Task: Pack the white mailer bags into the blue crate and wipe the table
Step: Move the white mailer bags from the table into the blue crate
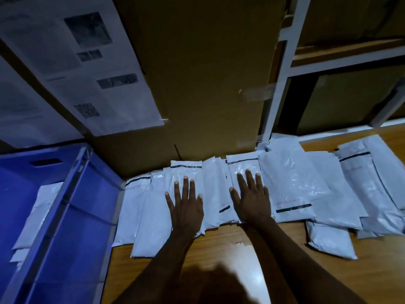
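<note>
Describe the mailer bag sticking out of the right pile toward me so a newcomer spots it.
On the wooden table, follow the row of white mailer bags to its right end. One bag juts from under that pile toward the person; its neighbours lie on top, farther back.

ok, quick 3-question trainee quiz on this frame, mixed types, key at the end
1. True or false: the left hand and right hand both lie flat, fingers straight, on the white mailer bags.
2. Where is the blue crate, relative to the bags on the table? A) to their left B) to their right C) on top of them
3. Does the crate already hold any bag?
Key: 1 true; 2 A; 3 yes, a bag lies inside.
</note>
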Available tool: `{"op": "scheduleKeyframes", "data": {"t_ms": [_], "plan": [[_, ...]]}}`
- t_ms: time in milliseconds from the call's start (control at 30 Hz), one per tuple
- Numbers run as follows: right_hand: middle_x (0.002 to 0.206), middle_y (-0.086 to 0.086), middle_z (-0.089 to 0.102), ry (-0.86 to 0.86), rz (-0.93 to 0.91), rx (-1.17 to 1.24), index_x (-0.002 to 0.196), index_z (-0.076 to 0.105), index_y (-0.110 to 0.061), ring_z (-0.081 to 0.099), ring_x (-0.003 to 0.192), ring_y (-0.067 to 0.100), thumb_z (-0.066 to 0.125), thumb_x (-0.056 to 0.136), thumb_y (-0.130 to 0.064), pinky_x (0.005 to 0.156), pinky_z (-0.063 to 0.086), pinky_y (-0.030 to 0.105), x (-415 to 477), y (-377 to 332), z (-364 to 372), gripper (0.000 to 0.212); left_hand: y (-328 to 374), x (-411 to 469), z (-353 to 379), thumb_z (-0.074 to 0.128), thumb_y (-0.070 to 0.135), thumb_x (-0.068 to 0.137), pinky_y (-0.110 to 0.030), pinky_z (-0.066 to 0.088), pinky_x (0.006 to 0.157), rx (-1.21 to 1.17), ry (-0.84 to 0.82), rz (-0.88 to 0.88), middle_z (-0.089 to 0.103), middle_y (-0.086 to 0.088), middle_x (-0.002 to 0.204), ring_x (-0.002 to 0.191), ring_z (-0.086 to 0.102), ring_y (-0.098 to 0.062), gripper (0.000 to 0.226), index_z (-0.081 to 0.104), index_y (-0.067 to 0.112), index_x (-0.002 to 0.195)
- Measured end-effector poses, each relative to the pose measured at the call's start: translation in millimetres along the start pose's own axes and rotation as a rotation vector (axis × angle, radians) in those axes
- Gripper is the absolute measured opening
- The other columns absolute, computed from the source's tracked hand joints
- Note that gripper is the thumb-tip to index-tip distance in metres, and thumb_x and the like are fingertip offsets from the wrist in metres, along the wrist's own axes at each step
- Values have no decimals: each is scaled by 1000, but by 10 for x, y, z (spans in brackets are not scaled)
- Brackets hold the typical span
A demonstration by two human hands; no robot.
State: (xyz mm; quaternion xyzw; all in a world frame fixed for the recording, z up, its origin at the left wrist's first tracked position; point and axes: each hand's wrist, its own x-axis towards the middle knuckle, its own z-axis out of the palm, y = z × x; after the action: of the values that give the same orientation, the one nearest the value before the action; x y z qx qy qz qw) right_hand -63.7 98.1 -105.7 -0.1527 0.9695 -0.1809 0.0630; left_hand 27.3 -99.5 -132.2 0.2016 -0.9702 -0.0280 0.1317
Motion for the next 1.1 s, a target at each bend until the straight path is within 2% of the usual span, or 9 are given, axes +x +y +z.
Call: {"op": "scheduleKeyframes", "data": {"t_ms": [200,367,600,733,833,933,1100], "plan": [[170,-3,-8,12,-12,9,162,9,-33,-9,156,26,-5,94,-69,124,8,52,-28,-47,48,77,83,6,16,66,24,96,-62,27,120,-41,22,62,40,-11,161,152,29,-37,57,51,12,150],[170,-2,0,42,-24,53,162,16,-30,-4,157,25,-8,93,-67,125,17,51,-51,-73,15,82,94,14,-28,76,11,86,-61,35,116,-66,35,98,49,-13,154,148,37,-38,60,58,7,143],[165,10,25,148,-53,112,155,39,-14,18,154,30,7,105,-55,118,35,53,-84,-100,54,73,275,12,-181,68,6,88,-63,35,116,-133,82,109,43,-13,159,151,32,-36,64,50,7,149],[161,17,32,207,-90,110,151,45,-6,27,151,35,23,107,-44,113,41,55,-87,-107,36,62,316,5,-185,65,7,89,-67,30,116,-131,75,94,38,-11,162,153,27,-35,67,46,11,153],[162,17,30,248,-125,99,153,40,-6,25,152,36,24,107,-44,116,37,55,-107,-136,-41,62,326,1,-201,60,8,92,-69,30,114,-139,70,71,34,-9,164,154,25,-33,66,42,13,155],[163,16,27,279,-136,116,155,37,-8,22,152,35,16,106,-49,119,34,54,-115,-223,-179,67,340,18,-297,41,14,94,-69,33,112,-164,93,70,33,-9,165,154,26,-32,62,39,14,157],[166,12,19,326,-155,120,158,30,-12,13,155,30,11,105,-51,122,29,51,-139,-516,-427,69,411,114,-644,28,15,95,-64,32,116,-155,215,58,36,-10,163,152,30,-31,62,42,11,155]]}}
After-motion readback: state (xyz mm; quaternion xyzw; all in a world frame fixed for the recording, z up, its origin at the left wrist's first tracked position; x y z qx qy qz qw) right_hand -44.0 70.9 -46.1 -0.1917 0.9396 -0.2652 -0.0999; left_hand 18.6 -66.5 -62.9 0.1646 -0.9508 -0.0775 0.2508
